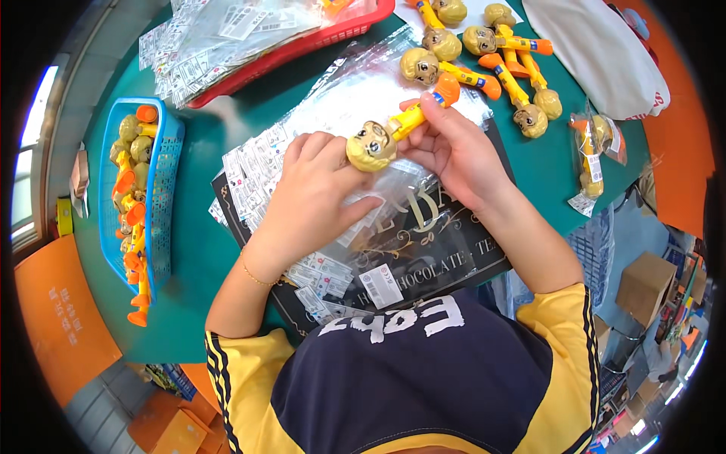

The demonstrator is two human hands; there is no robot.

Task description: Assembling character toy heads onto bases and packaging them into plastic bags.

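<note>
Between the thumb and fingers of my right hand (457, 155) is a doll-headed toy, closed in by the grip. It has a blond head (370, 145), a yellow stick body and an orange end, and it tilts with its head toward the left. My left hand (318, 189) lies over a pile of clear plastic bags (261, 170) with printed labels, fingers stretched and thumb apart. Its index finger comes close to the toy's head; whether they touch I cannot tell. Beneath the bags rests a black board (454, 253) with gold and white decoration.
A blue basket (166, 189) of similar toys stands at the left on the green table (204, 303). Farther back is a red basket (280, 57) heaped with labelled bags. Several loose toys (529, 119) lie at the far right, near a bagged toy (592, 163) and white cloth (597, 53).
</note>
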